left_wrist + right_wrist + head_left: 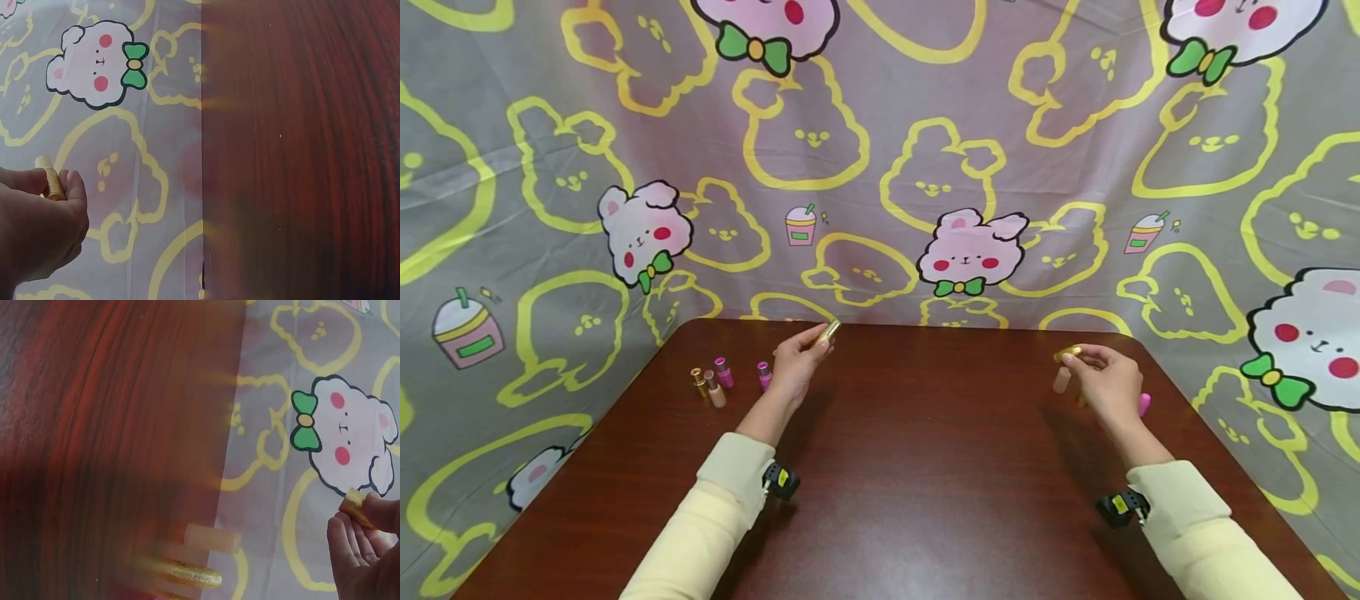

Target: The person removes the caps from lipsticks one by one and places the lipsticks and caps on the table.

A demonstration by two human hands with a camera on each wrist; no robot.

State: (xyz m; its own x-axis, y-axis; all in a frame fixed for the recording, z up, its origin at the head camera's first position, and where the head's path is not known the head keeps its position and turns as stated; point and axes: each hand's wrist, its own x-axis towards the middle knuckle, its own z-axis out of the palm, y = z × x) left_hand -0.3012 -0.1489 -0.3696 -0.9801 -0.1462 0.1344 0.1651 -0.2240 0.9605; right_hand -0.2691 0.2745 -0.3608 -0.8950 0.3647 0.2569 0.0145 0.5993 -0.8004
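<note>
In the head view my left hand (797, 367) pinches a gold lipstick tube (830, 331) above the far side of the table. The left wrist view shows this tube (52, 178) tilted between thumb and fingers, its paler narrow end sticking out. Out to the right, my right hand (1107, 385) holds a short gold lipstick cap (1067, 353) by the fingertips. One end of that cap (355, 504) shows past the thumb in the right wrist view. Left of my left hand stand a gold lipstick (699, 382), a beige one (714, 390) and two magenta ones (723, 372).
Near my right hand stand a beige cap (1062, 380), a gold cap (195, 574) and a pink piece (1144, 404), partly hidden by the hand in the head view. A patterned cloth (865, 250) hangs behind and beside the dark wooden table (925, 467).
</note>
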